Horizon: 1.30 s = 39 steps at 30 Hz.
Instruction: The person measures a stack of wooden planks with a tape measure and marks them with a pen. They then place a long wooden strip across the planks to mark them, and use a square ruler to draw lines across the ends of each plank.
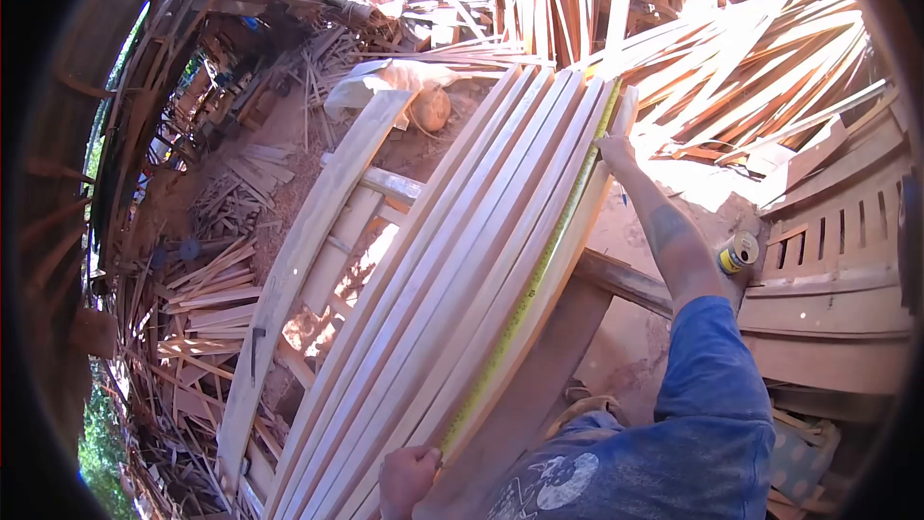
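A yellow tape measure [525, 300] is stretched lengthwise along the rightmost of several long pale wooden planks [433, 260], laid side by side. My left hand [409, 478] is closed at the tape's near end, by the bottom edge of the view. At the far end, my right hand [617, 150], arm stretched out, is closed at the tape over the plank's edge. A small dark-blue tip shows just below that hand; I cannot make out what it is. The fingers of both hands are partly hidden.
The planks rest across a wooden beam [626, 279]. A separate curved board [298, 279] lies to their left. Scrap strips [217, 299] litter the ground, and a large pile of wooden strips [760, 58] lies at far right. A can [739, 252] stands right of my arm.
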Tool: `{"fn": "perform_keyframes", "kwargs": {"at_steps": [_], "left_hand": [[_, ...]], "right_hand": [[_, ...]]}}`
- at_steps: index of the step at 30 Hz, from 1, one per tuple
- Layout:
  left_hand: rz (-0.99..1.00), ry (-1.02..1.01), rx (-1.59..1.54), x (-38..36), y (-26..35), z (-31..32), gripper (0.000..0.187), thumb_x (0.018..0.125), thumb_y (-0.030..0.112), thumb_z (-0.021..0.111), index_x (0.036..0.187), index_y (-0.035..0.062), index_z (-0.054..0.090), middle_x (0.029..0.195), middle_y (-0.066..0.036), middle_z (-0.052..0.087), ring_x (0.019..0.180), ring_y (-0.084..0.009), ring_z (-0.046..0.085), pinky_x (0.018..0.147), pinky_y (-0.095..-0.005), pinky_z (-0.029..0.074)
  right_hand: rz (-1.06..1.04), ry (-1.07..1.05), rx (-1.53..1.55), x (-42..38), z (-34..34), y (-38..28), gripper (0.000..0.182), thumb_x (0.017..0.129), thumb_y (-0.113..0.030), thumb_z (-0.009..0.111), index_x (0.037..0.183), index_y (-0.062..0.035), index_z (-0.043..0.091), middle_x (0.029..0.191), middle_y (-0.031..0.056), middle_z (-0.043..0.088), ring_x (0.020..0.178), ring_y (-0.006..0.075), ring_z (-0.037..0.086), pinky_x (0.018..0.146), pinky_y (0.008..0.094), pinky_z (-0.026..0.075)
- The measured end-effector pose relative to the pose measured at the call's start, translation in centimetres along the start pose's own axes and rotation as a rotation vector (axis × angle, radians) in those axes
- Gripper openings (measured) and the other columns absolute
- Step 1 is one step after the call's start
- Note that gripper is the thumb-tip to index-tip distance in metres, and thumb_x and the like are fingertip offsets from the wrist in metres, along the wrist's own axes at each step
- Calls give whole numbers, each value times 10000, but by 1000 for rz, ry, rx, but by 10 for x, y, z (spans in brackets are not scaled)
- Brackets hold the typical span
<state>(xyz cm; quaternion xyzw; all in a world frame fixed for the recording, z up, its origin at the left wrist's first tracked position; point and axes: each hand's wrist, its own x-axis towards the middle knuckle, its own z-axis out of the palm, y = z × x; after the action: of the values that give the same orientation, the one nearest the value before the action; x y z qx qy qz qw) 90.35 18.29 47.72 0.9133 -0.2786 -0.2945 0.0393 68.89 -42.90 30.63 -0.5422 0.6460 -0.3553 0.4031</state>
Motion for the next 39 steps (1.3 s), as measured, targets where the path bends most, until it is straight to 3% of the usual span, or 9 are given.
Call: {"fn": "perform_keyframes", "kwargs": {"at_steps": [10, 14, 16, 19, 21, 25, 28, 34, 39], "left_hand": [[-11, -28, -90, -12, -15, 8, 378, 797, 436, 677, 935, 97, 771, 774, -150, 715, 753, -280, 701, 731, -382, 533], [-63, 41, -137, -52, -70, 2, 422, 773, 475, 738, 904, 74, 761, 755, -148, 702, 720, -274, 684, 692, -377, 521], [-71, 88, -215, -77, -112, 10, 419, 775, 479, 735, 882, 74, 757, 757, -147, 698, 722, -286, 680, 689, -388, 520], [-89, 134, -230, -119, -182, 39, 408, 763, 464, 726, 854, 67, 755, 776, -130, 716, 760, -310, 697, 729, -410, 545], [-67, 173, -244, -151, -225, 53, 393, 764, 444, 710, 848, 62, 750, 801, -147, 715, 783, -305, 696, 732, -421, 540], [14, 68, -354, -188, -320, 96, 353, 761, 372, 696, 893, 48, 741, 891, -172, 718, 743, -311, 695, 702, -444, 539], [-81, -68, -329, -236, -363, 99, 346, 750, 370, 704, 885, 54, 745, 887, -152, 725, 740, -310, 697, 698, -442, 546], [244, 414, -302, -314, -492, 154, 236, 714, 348, 696, 725, 114, 725, 720, -103, 691, 650, -270, 656, 570, -457, 474], [-113, 4, -394, -331, -575, 131, 273, 701, 347, 702, 786, 93, 749, 791, -121, 708, 749, -289, 686, 662, -439, 530]], "right_hand": [[25, -28, -4, -19, -5, 0, 438, 780, -327, 691, 1015, 41, 674, 836, 195, 714, 817, 268, 716, 748, 368, 549], [-510, 122, -208, -35, -22, 29, 404, 881, -337, 606, 900, 53, 707, 689, 104, 652, 616, 201, 589, 624, 370, 456], [-651, 85, -254, -107, -31, -5, 307, 920, -234, 516, 1030, -7, 690, 875, 191, 689, 710, 310, 654, 704, 426, 498], [-572, 8, -122, -183, -31, -39, 372, 936, -159, 479, 1237, -32, 658, 971, 83, 688, 776, 144, 604, 722, 295, 475], [-870, -140, 95, -209, -5, -52, 395, 944, -126, 447, 1279, -52, 643, 990, 51, 658, 681, 146, 563, 624, 285, 455], [-867, -599, 284, -446, 54, -114, 407, 910, -33, 434, 1257, -44, 645, 1062, 34, 641, 514, -5, 341, 436, 192, 257], [-935, -905, 320, -620, 79, -115, 362, 893, -13, 417, 1159, -14, 663, 1021, 61, 642, 489, 8, 338, 415, 194, 248], [-972, -1358, 178, -860, 61, -96, 274, 861, 6, 437, 985, 44, 679, 889, 95, 610, 641, 89, 483, 575, 246, 383], [-1036, -1603, 113, -962, 77, -76, 229, 867, 9, 485, 979, 48, 681, 850, 77, 572, 612, 77, 432, 544, 235, 327]]}}
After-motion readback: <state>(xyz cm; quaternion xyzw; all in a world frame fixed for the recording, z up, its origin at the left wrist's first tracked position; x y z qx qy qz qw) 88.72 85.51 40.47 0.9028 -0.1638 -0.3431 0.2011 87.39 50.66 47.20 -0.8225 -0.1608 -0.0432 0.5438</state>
